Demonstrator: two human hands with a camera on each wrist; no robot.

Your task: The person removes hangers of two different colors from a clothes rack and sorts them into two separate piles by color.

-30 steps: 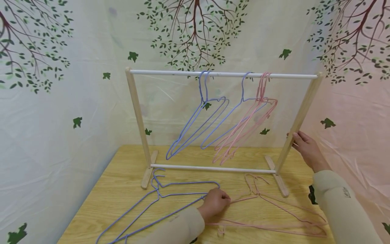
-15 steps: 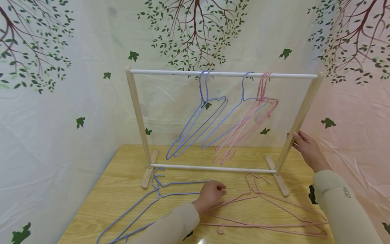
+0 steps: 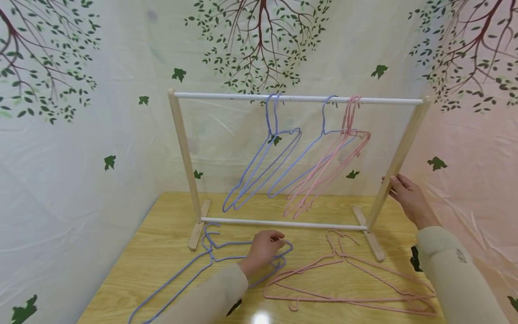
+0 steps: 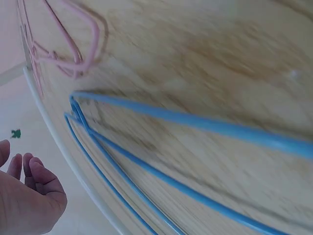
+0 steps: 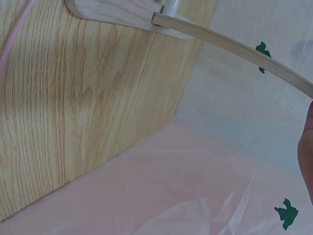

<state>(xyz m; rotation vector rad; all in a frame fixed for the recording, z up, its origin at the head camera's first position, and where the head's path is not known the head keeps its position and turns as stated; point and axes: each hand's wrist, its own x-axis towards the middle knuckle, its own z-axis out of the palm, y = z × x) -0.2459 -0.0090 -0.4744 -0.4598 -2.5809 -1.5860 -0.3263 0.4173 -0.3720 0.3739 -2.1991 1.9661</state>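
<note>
My left hand [image 3: 263,249] hovers over the right ends of two blue wire hangers [image 3: 230,258] lying on the table, its fingers loosely curled around nothing. In the left wrist view, blue hangers [image 4: 195,120] lie beside that hand [image 4: 34,200], apart from it. My right hand [image 3: 410,200] grips the right wooden post [image 3: 398,153] of a small clothes rack. Only an edge of that hand [image 5: 307,152] shows in the right wrist view. Several blue hangers [image 3: 323,117] and pink hangers [image 3: 350,117] hang from the rack's white top bar [image 3: 226,96].
Pink hangers [image 3: 340,300] lie overlapping on the table, right of the blue ones. The rack's left foot [image 3: 196,236] and right foot [image 3: 374,246] stand on the wooden table [image 3: 162,229]. A leaf-printed sheet [image 3: 101,112] surrounds the table.
My left hand has moved left and away from the pink hangers, back over the blue ones, and its fingers have loosened. The right hand has stayed on the post.
</note>
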